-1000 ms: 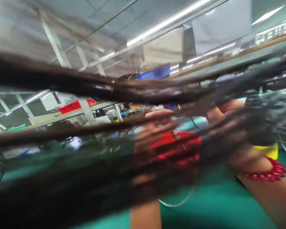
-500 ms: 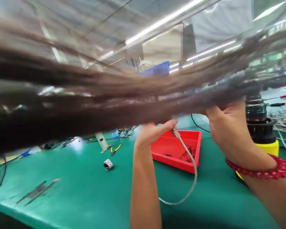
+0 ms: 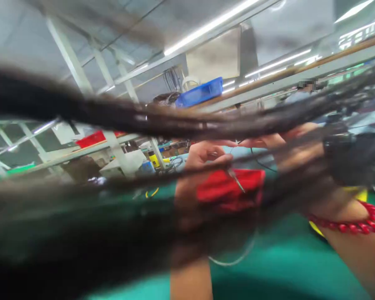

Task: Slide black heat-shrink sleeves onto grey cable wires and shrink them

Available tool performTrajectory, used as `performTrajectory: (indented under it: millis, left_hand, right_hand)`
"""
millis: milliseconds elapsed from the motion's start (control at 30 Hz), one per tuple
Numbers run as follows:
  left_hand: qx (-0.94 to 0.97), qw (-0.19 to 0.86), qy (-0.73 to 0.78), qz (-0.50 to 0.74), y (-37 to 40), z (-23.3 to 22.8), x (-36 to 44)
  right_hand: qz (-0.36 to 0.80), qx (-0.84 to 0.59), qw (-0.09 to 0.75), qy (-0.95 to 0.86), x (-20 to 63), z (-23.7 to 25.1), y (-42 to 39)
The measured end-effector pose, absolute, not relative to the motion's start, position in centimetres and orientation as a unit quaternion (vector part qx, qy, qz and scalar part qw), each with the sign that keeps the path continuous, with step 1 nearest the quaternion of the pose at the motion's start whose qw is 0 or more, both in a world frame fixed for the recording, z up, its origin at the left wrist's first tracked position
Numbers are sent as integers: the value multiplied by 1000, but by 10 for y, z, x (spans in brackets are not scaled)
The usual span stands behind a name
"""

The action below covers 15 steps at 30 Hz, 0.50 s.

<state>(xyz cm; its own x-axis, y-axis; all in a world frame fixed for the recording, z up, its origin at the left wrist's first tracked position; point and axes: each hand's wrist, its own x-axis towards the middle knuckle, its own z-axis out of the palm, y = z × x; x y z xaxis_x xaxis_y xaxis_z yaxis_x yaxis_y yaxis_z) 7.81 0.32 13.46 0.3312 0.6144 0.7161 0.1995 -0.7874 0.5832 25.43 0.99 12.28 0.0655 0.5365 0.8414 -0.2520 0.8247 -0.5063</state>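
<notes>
Dark blurred strands, like hair, cross close before the camera and cover parts of both hands. My left hand [image 3: 203, 155] is closed, fingers curled, around the end of a pale cable [image 3: 237, 181] that hangs below it in a loop. My right hand [image 3: 279, 141], with a red bead bracelet on its wrist, reaches left until its fingertips nearly meet those of the left. The right fingers look pinched; what lies between them is too small to make out. Behind and below the hands stands a red tray [image 3: 212, 187], partly covered by the strands.
Yellow-handled pliers [image 3: 152, 193] lie on the green table [image 3: 268, 258], left of the tray. A blue bin [image 3: 203, 93] sits on a shelf above. At right, a yellow base [image 3: 359, 193] is partly hidden. A person [image 3: 303, 96] is in the background.
The dark strands have shifted, uncovering the shelf and more of my fingers while covering the left table area and part of the tray. My right hand's fingertips now show near the left ones.
</notes>
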Motion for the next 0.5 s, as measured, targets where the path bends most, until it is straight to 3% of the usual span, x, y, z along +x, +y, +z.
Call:
performTrajectory:
  millis: [133,367,500]
  left_hand:
    - [802,221,247,497,3,134,78]
    - [776,312,220,503,0,135,82]
    - [763,347,218,500,6,135,80]
  right_hand:
    - [306,-117,710,-624,255,125,10]
    - [411,-126,615,-661,252,122,22]
    - [405,-111,620,-662,248,116,28]
